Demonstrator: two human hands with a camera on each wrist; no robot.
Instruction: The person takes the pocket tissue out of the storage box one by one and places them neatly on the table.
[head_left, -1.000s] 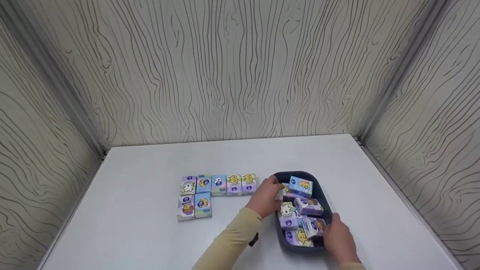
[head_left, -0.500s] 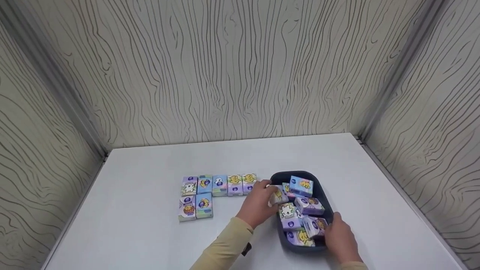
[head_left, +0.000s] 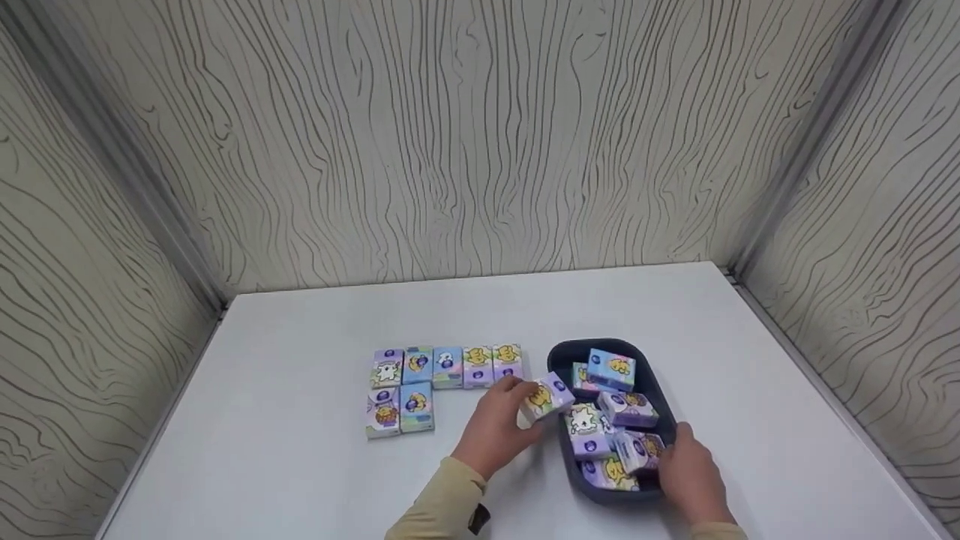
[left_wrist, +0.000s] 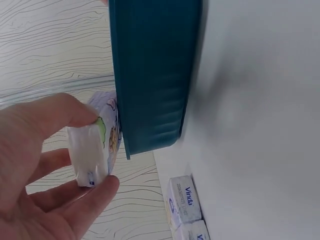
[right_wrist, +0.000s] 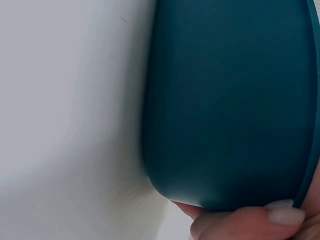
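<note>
My left hand [head_left: 491, 427] pinches a small pack of tissues [head_left: 547, 397] with a yellow cartoon and purple end, by its left end between thumb and fingers. The pack is tilted and overlaps the left rim of a dark teal plastic bin [head_left: 609, 496]. In the left wrist view, the held tissue pack [left_wrist: 90, 150] is beside the bin's rim, its plain white end facing the camera. My right hand [head_left: 694, 472] grips the bin's near right rim; in the right wrist view its fingers [right_wrist: 250, 222] curl at the bin's corner. Several tissue packs [head_left: 628, 409] lie jumbled in the bin.
Left of the bin, several tissue packs [head_left: 448, 367] lie side by side in a back row on the white table [head_left: 285, 465]. Two more packs [head_left: 416, 407] form a front row at its left end. Wood-patterned panels [head_left: 465, 150] enclose the table at back and sides.
My left hand has drawn a tissue pack up out of the bin's left side and moved left and nearer with it. My right hand keeps its grip on the rim.
</note>
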